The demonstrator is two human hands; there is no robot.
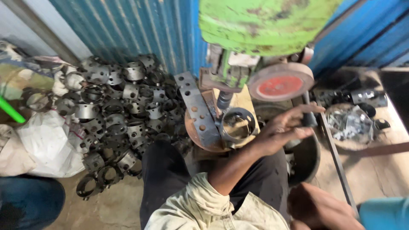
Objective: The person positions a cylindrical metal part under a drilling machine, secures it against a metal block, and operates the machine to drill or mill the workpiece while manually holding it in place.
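My left hand point(281, 130) reaches out over the bed of a green press point(264, 21), fingers spread and holding nothing. It hovers just right of a grey metal ring point(236, 125) that sits under the press tool on a rusty round plate point(194, 132). A flat perforated steel strip point(197, 108) lies across that plate to the left of the ring. My right hand point(319, 208) rests low at the bottom right, partly cut off by the frame edge, and its fingers are hidden.
A large heap of similar perforated metal rings point(119, 106) lies on the floor to the left, against a blue corrugated wall point(136, 25). White sacks point(47, 145) sit at the far left. A red disc point(281, 83) hangs on the press. A bowl of metal scraps point(351, 125) stands at the right.
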